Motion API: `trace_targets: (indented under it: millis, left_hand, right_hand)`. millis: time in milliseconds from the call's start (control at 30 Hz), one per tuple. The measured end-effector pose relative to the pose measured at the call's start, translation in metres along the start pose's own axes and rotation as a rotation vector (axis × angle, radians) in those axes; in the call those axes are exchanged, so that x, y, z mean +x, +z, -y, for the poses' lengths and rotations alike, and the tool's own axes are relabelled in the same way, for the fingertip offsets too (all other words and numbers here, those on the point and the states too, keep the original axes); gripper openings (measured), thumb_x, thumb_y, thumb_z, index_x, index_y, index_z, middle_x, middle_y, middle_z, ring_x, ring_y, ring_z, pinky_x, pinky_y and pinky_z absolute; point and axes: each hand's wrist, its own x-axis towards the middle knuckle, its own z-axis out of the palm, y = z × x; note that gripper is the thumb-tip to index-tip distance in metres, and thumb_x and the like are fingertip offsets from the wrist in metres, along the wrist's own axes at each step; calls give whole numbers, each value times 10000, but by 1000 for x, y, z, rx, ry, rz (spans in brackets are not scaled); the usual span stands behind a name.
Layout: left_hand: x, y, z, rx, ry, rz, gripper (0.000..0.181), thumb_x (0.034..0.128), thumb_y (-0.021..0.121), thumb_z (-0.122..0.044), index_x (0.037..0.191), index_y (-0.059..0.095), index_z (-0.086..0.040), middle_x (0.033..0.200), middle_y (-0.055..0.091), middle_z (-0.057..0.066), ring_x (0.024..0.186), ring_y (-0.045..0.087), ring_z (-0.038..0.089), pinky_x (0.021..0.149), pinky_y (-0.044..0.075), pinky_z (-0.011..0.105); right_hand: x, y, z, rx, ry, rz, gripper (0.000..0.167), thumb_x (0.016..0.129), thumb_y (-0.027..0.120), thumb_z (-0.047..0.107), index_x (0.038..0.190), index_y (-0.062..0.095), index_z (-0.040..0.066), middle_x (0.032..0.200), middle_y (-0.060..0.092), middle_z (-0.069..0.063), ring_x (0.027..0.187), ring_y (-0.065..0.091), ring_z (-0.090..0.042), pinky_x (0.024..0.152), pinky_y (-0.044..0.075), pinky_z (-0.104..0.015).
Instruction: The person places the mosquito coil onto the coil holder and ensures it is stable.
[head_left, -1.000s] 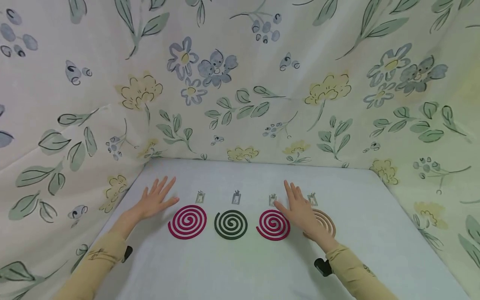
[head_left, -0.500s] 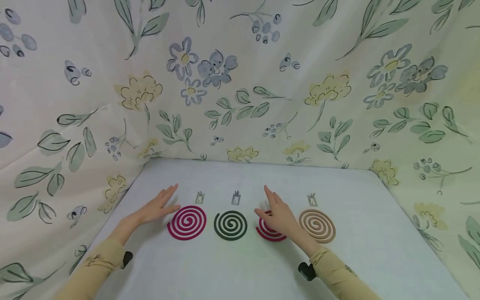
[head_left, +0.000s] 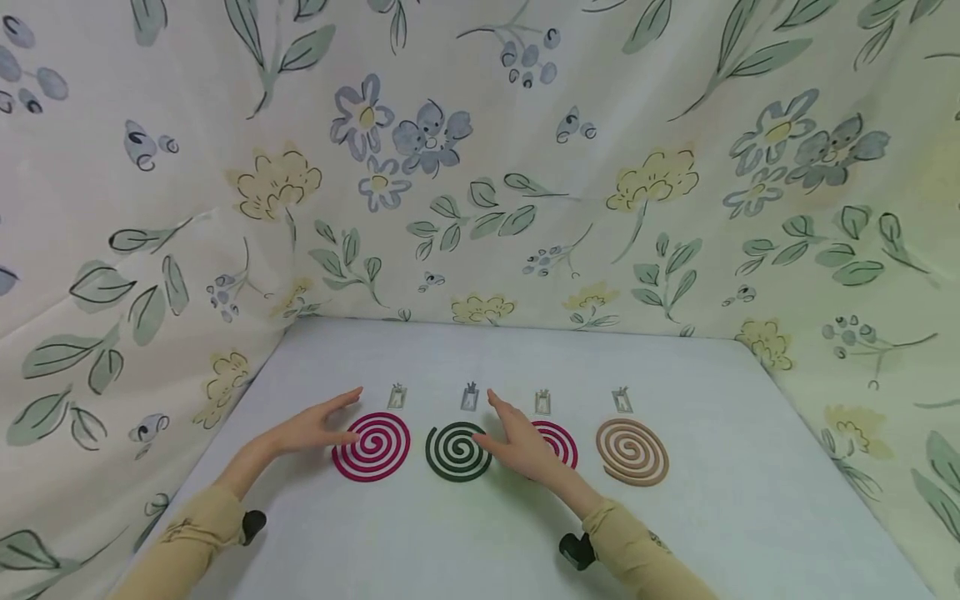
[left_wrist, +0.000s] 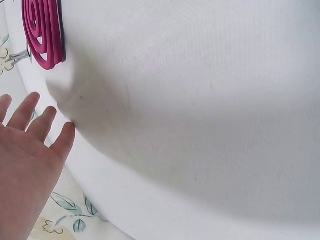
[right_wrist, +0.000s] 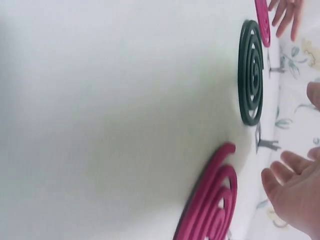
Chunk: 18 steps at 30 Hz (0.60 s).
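Observation:
Four flat spiral mosquito coils lie in a row on the white table in the head view: a left pink coil [head_left: 372,447], a dark green coil [head_left: 460,452], another pink coil [head_left: 564,446] and a tan coil [head_left: 632,452]. My left hand [head_left: 307,428] hovers at the left pink coil, its thumb over the coil's edge. Over the second pink coil, partly hiding it, is my right hand [head_left: 525,446], thumb and fingertips reaching toward the green coil. Both hands hold nothing, fingers extended and slightly bent, as the wrist views show.
Behind the coils stand small metal coil stands in a row, from the left stand [head_left: 397,396] through the middle ones [head_left: 469,397] to the right stand [head_left: 622,400]. A floral curtain [head_left: 480,208] hangs around the table [head_left: 750,467].
My right hand has swept left from the tan coil, across the second pink coil, to beside the green one. My left hand has lowered slightly, its thumb now over the left pink coil.

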Motion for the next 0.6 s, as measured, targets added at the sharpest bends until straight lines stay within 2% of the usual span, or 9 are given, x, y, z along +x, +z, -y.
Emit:
trace_targets:
  millis: [133,333,600]
  left_hand:
    - [1,1,3,-60,44,29,834,856,691,-259,1495,211,-22,1498,310,256,1387,213,484,1068,187,673]
    - [2,0,5,-146,83,90,832,850,699,-199,1497,205,-26,1483,324,273,1367,248,497,1065,212,664]
    - [-1,-4,8,-157,101,129,827,830,718,-149,1489,234,-21,1462,364,272,1356,267,500,1051,212,680]
  right_hand:
    - [6,11,7,93,-27,19,760,909,602,390,1495,248,60,1474,412,-138,1381,347,-333,1100,304,-524]
    - [11,30,14,210,-36,40,707,923,594,347,1468,290,15,1425,469,-158,1299,461,-331,1052,381,-493]
    - [15,48,26,322,-60,26,639,925,608,269,1441,345,-2,1367,520,-171,1183,553,-296,989,452,-425]
